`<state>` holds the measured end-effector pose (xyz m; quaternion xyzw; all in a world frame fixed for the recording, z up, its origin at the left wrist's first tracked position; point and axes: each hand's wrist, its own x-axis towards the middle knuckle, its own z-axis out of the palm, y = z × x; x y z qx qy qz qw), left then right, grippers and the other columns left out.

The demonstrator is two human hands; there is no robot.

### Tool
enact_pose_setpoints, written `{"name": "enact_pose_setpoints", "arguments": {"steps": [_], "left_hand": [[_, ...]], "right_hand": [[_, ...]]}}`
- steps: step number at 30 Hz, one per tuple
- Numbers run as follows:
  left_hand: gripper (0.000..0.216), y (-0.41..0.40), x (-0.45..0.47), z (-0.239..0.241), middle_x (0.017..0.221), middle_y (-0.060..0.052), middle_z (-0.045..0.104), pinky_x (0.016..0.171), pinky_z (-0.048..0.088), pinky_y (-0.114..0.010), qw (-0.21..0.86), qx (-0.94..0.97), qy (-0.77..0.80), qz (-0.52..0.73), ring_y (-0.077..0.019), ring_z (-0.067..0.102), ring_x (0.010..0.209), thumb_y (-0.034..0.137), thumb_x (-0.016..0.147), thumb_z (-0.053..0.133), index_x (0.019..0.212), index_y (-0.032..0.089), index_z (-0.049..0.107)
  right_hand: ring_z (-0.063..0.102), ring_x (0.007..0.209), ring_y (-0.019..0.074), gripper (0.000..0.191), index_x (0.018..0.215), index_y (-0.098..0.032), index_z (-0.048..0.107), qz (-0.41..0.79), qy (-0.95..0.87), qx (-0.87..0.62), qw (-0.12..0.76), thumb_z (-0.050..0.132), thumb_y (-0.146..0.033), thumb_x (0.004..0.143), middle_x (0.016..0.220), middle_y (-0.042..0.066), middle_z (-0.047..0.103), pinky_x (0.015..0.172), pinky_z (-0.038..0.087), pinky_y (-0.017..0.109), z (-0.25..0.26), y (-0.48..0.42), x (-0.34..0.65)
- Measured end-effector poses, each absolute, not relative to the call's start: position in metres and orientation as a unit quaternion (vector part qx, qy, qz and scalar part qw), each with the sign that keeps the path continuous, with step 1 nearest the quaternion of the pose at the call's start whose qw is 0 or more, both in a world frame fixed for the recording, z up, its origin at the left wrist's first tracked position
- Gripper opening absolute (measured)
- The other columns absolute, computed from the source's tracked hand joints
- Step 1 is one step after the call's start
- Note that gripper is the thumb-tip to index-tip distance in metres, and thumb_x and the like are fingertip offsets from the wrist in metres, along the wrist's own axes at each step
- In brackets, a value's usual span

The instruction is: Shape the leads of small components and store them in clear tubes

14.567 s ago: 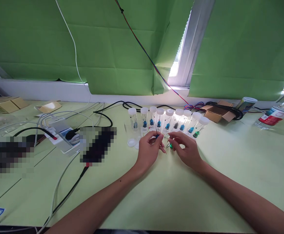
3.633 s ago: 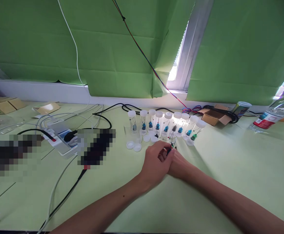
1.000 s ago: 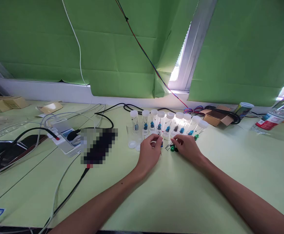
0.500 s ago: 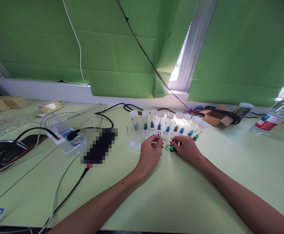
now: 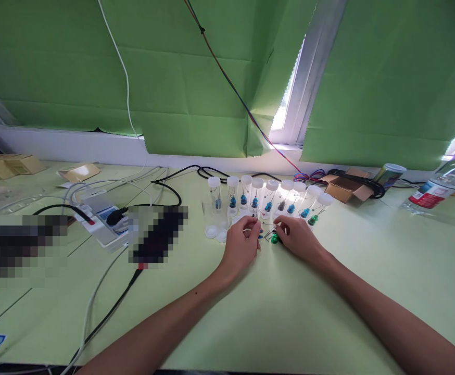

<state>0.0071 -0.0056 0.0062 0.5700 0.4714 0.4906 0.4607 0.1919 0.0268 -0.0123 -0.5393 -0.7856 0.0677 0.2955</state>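
Observation:
A row of clear tubes [image 5: 268,200] with white caps stands on the pale green table [image 5: 274,312], each holding a small blue or green part on thin wire legs. My left hand [image 5: 241,246] rests just in front of the row, fingers curled in a pinch on a small part with wire legs. My right hand [image 5: 298,237] lies beside it, fingers bent and pinched over small loose parts. A green part [image 5: 275,239] lies on the table between my two hands. Loose white caps [image 5: 214,233] and an uncapped tube [image 5: 209,212] sit left of my left hand.
A white power strip [image 5: 101,221] with black and white cables lies to the left. An open cardboard box [image 5: 342,188] with a coiled black cable, a can [image 5: 389,174] and a lying water bottle [image 5: 438,190] are at the back right. Small boxes [image 5: 7,165] sit far left.
Both hands stay in front of the tube row. Over the last second my right hand has shifted slightly left toward the green part. The left hand has barely moved.

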Motion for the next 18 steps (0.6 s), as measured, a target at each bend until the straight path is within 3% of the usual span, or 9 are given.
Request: {"name": "enact_pose_setpoints", "arguments": {"steps": [5, 10, 13, 18], "left_hand": [[0.028, -0.006, 0.009, 0.004, 0.080, 0.000, 0.059, 0.035, 0.036, -0.019, 0.494, 0.551, 0.461, 0.490, -0.0079, 0.051, 0.045, 0.047, 0.085, 0.056, 0.095, 0.022, 0.049], [0.031, -0.009, 0.008, 0.005, 0.077, 0.004, 0.059, 0.035, 0.037, -0.018, 0.500, 0.556, 0.449, 0.489, -0.0071, 0.050, 0.042, 0.048, 0.086, 0.055, 0.105, 0.027, 0.044], [0.032, -0.010, 0.008, 0.005, 0.076, 0.004, 0.058, 0.035, 0.037, -0.018, 0.507, 0.561, 0.434, 0.490, -0.0071, 0.051, 0.042, 0.050, 0.086, 0.054, 0.108, 0.027, 0.049], [0.032, -0.006, 0.009, 0.006, 0.077, 0.001, 0.055, 0.038, 0.041, -0.020, 0.524, 0.552, 0.418, 0.496, -0.0075, 0.054, 0.045, 0.049, 0.085, 0.056, 0.093, 0.019, 0.060]], "right_hand": [[0.056, 0.057, 0.0156, 0.018, 0.089, -0.019, 0.066, 0.056, -0.772, -0.544, 0.324, 0.048, -0.020, 0.084, 0.067, 0.001, 0.065, 0.059, 0.041, 0.026, -0.011, 0.025, 0.190], [0.053, 0.052, 0.0138, 0.016, 0.087, -0.017, 0.065, 0.014, -0.749, -0.523, 0.407, 0.049, -0.020, 0.084, 0.061, 0.000, 0.062, 0.056, 0.041, 0.025, -0.004, 0.019, 0.184], [0.051, 0.051, 0.0125, 0.014, 0.087, -0.017, 0.064, -0.015, -0.744, -0.495, 0.449, 0.050, -0.019, 0.084, 0.062, 0.000, 0.061, 0.056, 0.042, 0.025, 0.000, 0.013, 0.178], [0.048, 0.050, 0.0111, 0.013, 0.088, -0.019, 0.063, -0.027, -0.750, -0.455, 0.479, 0.049, -0.019, 0.086, 0.062, -0.001, 0.059, 0.053, 0.042, 0.023, 0.003, 0.002, 0.170]]}}
